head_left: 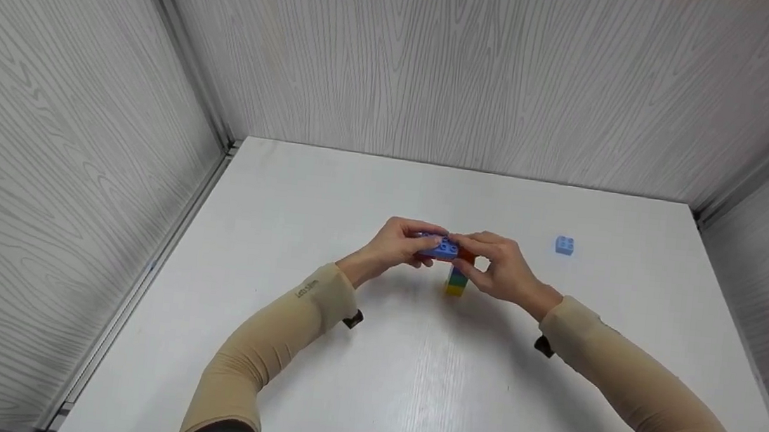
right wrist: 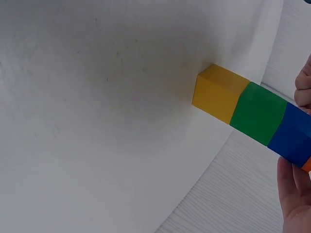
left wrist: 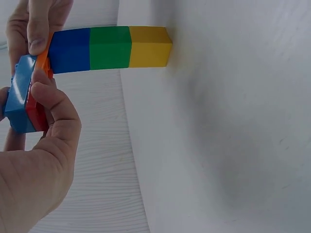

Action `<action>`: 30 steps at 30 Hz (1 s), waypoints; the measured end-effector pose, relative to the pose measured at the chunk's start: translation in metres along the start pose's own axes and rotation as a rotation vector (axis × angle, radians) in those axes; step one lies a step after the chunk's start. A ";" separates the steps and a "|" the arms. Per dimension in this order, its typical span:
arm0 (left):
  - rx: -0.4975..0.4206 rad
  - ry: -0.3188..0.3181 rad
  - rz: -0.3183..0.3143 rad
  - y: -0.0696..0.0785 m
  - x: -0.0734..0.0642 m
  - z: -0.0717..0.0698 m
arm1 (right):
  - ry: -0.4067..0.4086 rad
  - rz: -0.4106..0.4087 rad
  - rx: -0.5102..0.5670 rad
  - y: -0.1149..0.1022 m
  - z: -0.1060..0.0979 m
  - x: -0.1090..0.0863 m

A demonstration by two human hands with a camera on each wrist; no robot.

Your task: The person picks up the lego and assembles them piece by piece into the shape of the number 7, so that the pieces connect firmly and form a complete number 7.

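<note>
A tower of bricks stands upright on the table: a yellow brick (left wrist: 149, 47) at the bottom, a green brick (left wrist: 110, 47) above it, then a dark blue brick (left wrist: 70, 50). A thinner orange brick (left wrist: 43, 58) tops it. My left hand (head_left: 390, 243) grips a lighter blue brick (head_left: 440, 250) with a red brick (left wrist: 35, 112) under it, level with the tower top and jutting left. With thumb and fingers my right hand (head_left: 503, 266) pinches the orange brick from the right. The fingers partly cover where the upper bricks meet.
A small light blue brick (head_left: 564, 245) with studs up lies on the white table (head_left: 330, 190), behind and right of the hands. Wood-grained panels (head_left: 441, 66) enclose the table at the back and both sides.
</note>
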State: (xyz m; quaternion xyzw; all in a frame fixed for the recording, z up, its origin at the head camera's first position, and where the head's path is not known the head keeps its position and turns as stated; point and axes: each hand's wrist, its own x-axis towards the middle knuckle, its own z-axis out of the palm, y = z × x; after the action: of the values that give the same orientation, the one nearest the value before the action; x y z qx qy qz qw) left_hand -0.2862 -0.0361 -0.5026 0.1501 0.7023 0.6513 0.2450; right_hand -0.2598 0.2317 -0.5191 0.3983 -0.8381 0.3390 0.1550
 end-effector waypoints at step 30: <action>0.124 0.062 0.005 0.003 0.004 -0.002 | 0.113 0.406 0.121 0.017 -0.034 -0.016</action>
State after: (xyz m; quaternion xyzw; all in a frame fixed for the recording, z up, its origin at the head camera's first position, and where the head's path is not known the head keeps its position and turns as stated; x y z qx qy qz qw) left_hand -0.2909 -0.0355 -0.5006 0.1466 0.7480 0.6117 0.2117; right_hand -0.2633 0.2713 -0.5107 0.2102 -0.8693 0.4347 0.1061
